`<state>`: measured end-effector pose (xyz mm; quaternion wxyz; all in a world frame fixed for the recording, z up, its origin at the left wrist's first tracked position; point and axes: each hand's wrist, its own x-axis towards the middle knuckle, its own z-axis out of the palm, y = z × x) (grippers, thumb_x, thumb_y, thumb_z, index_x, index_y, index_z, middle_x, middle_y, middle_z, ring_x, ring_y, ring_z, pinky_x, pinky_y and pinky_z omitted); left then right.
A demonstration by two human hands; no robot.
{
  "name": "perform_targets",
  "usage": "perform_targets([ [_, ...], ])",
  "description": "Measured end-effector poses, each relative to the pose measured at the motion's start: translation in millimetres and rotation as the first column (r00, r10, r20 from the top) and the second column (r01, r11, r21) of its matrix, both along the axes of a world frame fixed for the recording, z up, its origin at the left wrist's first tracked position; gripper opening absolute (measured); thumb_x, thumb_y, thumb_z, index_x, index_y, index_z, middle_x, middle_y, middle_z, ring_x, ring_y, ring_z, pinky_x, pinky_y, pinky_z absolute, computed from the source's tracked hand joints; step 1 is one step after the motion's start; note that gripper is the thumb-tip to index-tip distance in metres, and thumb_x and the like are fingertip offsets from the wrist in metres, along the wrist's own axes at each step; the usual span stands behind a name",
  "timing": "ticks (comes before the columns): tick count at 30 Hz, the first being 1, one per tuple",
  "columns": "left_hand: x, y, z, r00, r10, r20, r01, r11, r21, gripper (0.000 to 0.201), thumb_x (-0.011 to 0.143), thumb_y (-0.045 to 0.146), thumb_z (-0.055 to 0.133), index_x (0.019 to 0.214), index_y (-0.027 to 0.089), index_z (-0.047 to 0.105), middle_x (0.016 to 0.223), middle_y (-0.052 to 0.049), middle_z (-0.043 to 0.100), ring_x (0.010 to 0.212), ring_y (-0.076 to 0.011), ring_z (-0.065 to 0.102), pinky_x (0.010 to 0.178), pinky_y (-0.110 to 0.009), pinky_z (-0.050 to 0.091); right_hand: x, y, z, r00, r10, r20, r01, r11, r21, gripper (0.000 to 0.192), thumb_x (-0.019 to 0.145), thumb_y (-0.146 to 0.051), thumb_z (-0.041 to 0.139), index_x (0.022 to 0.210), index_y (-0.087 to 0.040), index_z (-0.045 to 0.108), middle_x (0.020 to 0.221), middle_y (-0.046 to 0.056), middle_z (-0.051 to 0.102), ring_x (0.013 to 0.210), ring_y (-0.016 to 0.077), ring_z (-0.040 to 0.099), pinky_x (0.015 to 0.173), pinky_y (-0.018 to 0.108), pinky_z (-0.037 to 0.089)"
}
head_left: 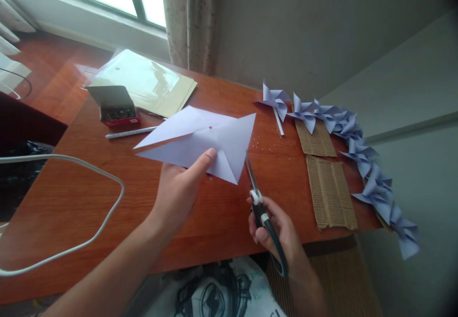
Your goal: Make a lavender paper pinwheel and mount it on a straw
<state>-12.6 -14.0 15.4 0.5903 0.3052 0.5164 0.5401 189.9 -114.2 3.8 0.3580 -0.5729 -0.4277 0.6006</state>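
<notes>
My left hand [182, 183] pinches a sheet of pale white paper [229, 135] above the table, thumb on top and fingers beneath. The sheet has slits running in from its corners toward a small hole near its middle. One long slit gapes at the left, and another cut shows at the lower right. In my right hand [275, 226] is a pair of scissors [256, 197] with black and white handles. Their blades point up at the paper's right edge and look closed or nearly so. Whether the tip touches the paper I cannot tell.
Several folded paper pinwheels [361, 154] line the table's right edge beside two cardboard pieces [331, 193]. One pinwheel on a stick [278, 121] lies at the back. An open small box [119, 111], a rolled paper stick [130, 132], plastic-covered sheets [143, 80] and a white cable [118, 202] are at left.
</notes>
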Motion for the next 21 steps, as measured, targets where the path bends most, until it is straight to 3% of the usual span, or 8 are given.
perform_targets([
  [3, -1, 3, -0.3, 0.994, 0.093, 0.051, -0.094, 0.995, 0.027, 0.028, 0.078, 0.035, 0.080, 0.097, 0.017, 0.071, 0.106, -0.006, 0.072, 0.082, -0.0179, 0.065, 0.063, -0.022, 0.052, 17, 5, -1.6, 0.994, -0.068, 0.086, 0.066, 0.998, 0.024, 0.060, 0.085, -0.051, 0.076, 0.132, -0.020, 0.054, 0.084, 0.001, 0.063, 0.070, 0.0133, 0.058, 0.067, 0.026, 0.049],
  [9, 3, 5, -5.1, 0.987, 0.065, 0.148, -0.069, 0.997, 0.026, 0.029, 0.074, 0.031, 0.084, 0.094, 0.016, 0.069, 0.090, -0.004, 0.069, 0.072, -0.0154, 0.060, 0.058, -0.023, 0.050, 63, 20, -11.5, 0.939, -0.160, 0.305, 0.140, 0.986, 0.087, 0.067, 0.086, -0.048, 0.074, 0.142, -0.021, 0.049, 0.110, 0.010, 0.072, 0.107, 0.0231, 0.069, 0.095, 0.036, 0.056],
  [11, 3, 5, -6.5, 0.989, 0.030, 0.145, -0.033, 0.999, 0.024, 0.028, 0.075, 0.033, 0.084, 0.093, 0.017, 0.070, 0.089, -0.004, 0.069, 0.072, -0.0155, 0.060, 0.059, -0.023, 0.050, 79, 24, -14.4, 0.853, -0.212, 0.476, 0.159, 0.976, 0.150, 0.068, 0.086, -0.049, 0.072, 0.145, -0.021, 0.051, 0.118, 0.013, 0.072, 0.113, 0.0266, 0.069, 0.100, 0.041, 0.055],
  [16, 4, 5, -8.4, 0.993, 0.026, 0.119, -0.026, 1.000, -0.001, 0.027, 0.072, 0.033, 0.086, 0.087, 0.018, 0.070, 0.078, 0.000, 0.068, 0.064, -0.0142, 0.059, 0.054, -0.024, 0.045, 104, 26, -16.7, 0.462, -0.280, 0.841, 0.105, 0.959, 0.262, 0.065, 0.086, -0.045, 0.066, 0.144, -0.019, 0.058, 0.104, 0.013, 0.077, 0.093, 0.0312, 0.074, 0.090, 0.047, 0.057],
  [18, 5, 5, -9.0, 0.993, 0.022, 0.113, -0.021, 1.000, -0.011, 0.025, 0.071, 0.032, 0.086, 0.080, 0.018, 0.067, 0.075, 0.001, 0.067, 0.064, -0.0145, 0.059, 0.053, -0.024, 0.043, 107, 26, -18.3, 0.377, -0.286, 0.881, 0.034, 0.955, 0.296, 0.060, 0.086, -0.042, 0.064, 0.140, -0.016, 0.061, 0.107, 0.014, 0.077, 0.090, 0.0306, 0.074, 0.087, 0.045, 0.056],
  [21, 6, 5, -10.3, 0.995, 0.002, 0.099, 0.000, 1.000, -0.016, 0.027, 0.072, 0.032, 0.086, 0.075, 0.018, 0.063, 0.075, 0.001, 0.067, 0.065, -0.0148, 0.059, 0.053, -0.023, 0.043, 107, 27, -23.0, 0.318, -0.326, 0.891, -0.056, 0.931, 0.360, 0.053, 0.089, -0.039, 0.060, 0.135, -0.013, 0.065, 0.113, 0.016, 0.076, 0.092, 0.0296, 0.074, 0.084, 0.041, 0.056],
])
